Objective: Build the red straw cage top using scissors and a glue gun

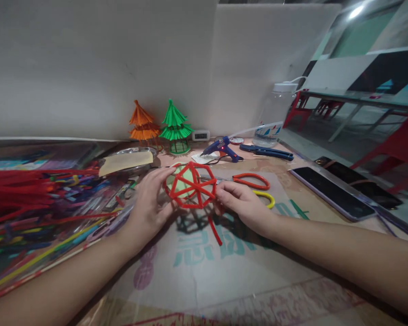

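Observation:
A red wheel-like frame of fuzzy pipe cleaners (192,184), with spokes meeting near its middle, is held up over the printed sheet (197,280). My left hand (153,203) grips its left side, and a pale green round piece (183,181) shows behind the spokes. At the right rim, my right hand (243,203) pinches the frame between thumb and fingers. Below the frame, a short red strip (215,230) lies slanted on the sheet. Scissors with a red-orange handle (251,180) and a yellow handle (267,198) rest just behind my right hand.
Orange (143,122) and green (175,122) tree-shaped models stand by the wall. A blue glue gun (221,147), a blue tool (268,152) and a bottle (274,113) are at the back. Pipe cleaners (27,194) heap left; a phone (333,192) lies right.

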`<state>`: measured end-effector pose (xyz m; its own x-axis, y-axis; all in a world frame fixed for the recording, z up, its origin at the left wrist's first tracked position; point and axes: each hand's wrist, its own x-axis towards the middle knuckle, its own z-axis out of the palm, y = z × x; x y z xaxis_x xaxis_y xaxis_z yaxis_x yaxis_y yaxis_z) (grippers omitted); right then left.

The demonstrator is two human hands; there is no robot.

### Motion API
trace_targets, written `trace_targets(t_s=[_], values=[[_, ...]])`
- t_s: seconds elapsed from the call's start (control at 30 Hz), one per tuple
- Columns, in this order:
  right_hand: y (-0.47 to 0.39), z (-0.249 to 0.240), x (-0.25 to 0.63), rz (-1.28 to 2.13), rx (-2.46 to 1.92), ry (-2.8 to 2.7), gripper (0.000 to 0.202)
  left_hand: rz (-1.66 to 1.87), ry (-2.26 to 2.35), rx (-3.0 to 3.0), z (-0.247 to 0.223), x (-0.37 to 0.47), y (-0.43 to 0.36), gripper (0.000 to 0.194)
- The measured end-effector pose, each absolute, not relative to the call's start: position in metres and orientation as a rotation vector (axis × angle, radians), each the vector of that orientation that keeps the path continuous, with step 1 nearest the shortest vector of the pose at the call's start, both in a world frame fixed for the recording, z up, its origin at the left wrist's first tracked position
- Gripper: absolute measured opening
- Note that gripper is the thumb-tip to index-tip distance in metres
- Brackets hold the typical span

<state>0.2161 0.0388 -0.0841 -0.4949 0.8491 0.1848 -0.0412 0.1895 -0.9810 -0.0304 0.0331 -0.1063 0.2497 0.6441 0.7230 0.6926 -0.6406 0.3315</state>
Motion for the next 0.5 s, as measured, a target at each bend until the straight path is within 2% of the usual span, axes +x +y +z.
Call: trace_targets(t_s=[0.2, 0.4, 0.5], values=[[0.035, -0.085, 0.218, 1.318, -0.779, -1.694, 0.041, -1.433, -1.406, -2.477, -0.110, -0.031, 0.035, 0.057], [0.052, -0.093, 0.219, 1.312, -0.906, -1.319, 0.043, -1.840, -1.759, -2.360, -0.114, -0.030, 0.046, 0.062], [0.054, -0.092, 0.219, 1.272, -0.945, -1.356, 0.038, -1.875, -1.825, -2.328, -0.114, -0.029, 0.049, 0.059]])
